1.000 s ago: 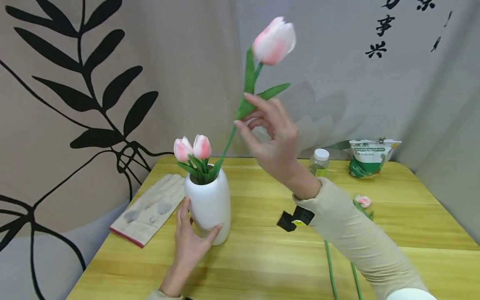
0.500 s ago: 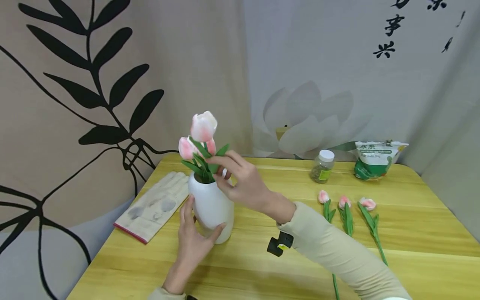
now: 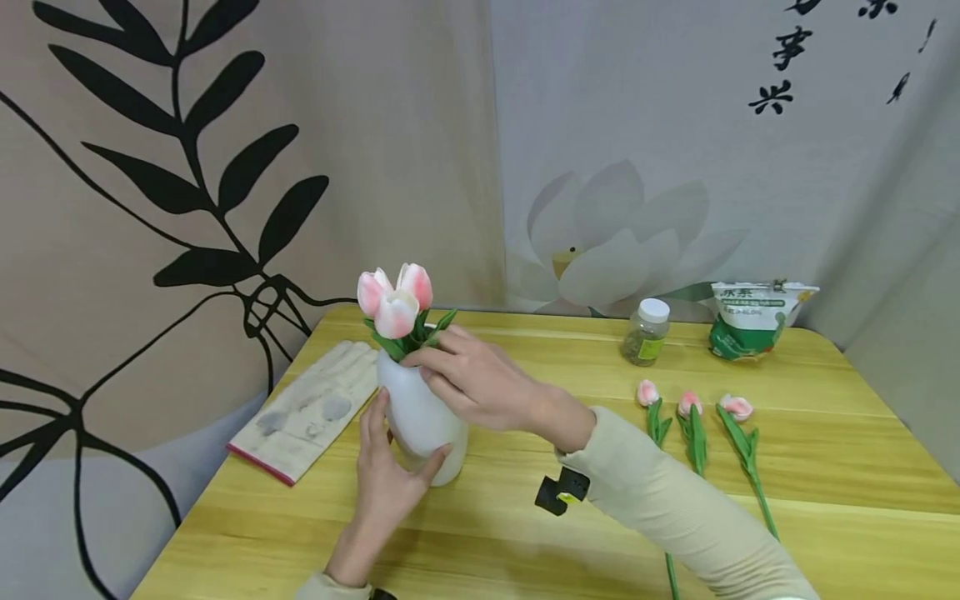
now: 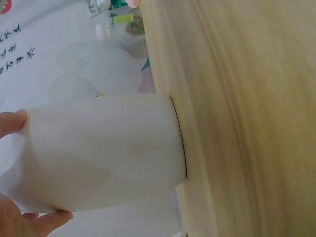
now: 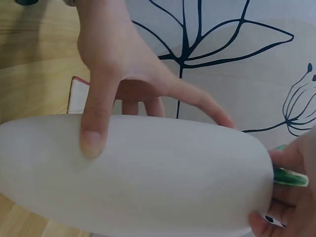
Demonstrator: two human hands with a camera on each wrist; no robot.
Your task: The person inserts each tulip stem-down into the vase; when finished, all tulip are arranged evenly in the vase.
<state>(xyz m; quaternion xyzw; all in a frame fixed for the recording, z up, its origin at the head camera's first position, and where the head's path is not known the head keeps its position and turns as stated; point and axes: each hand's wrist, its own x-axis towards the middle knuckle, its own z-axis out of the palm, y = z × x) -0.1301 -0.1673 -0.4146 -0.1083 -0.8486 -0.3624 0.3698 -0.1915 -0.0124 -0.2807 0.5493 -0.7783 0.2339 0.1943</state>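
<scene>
Around the vase [image 3: 417, 418], left hand [image 3: 392, 490] grips; right hand [image 3: 483, 379] seemingly pinches tulip [image 3: 397, 316].

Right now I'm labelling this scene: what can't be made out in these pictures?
Head: stem ends of the tulips in the white vase, hidden by its wall.
Head: lower stem of the middle loose tulip, behind the right sleeve.
Head: print on the jar label, too small.
Left wrist: the white vase's mouth, beyond the left edge.
</scene>
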